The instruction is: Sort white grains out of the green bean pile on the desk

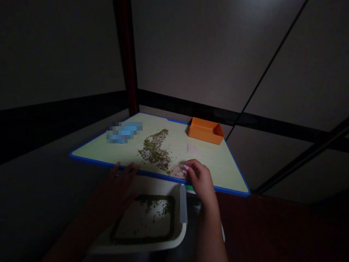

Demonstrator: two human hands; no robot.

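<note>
A pile of small green beans (156, 149), like mung beans, is spread over the pale board (215, 171) with a blue rim. My right hand (200, 176) rests at the board's front edge, right of the beans, its thumb and fingers pinched together. A small pale spot shows at the fingertips; whether it is a nail or a held thing I cannot make out. In shadow at the front left, my left hand (118, 193) has its fingers spread, with the fingertips by the blue rim. Below it, a white tub (178, 233) has more green beans along its inner edges.
An orange open box (205, 133) stands at the board's back right corner. A blurred-out blue item (124, 133) lies at the left. Faint pinkish printed marks (192, 148) show on the board. Behind it rise pale panels (191, 54) and a dark red post (127, 54).
</note>
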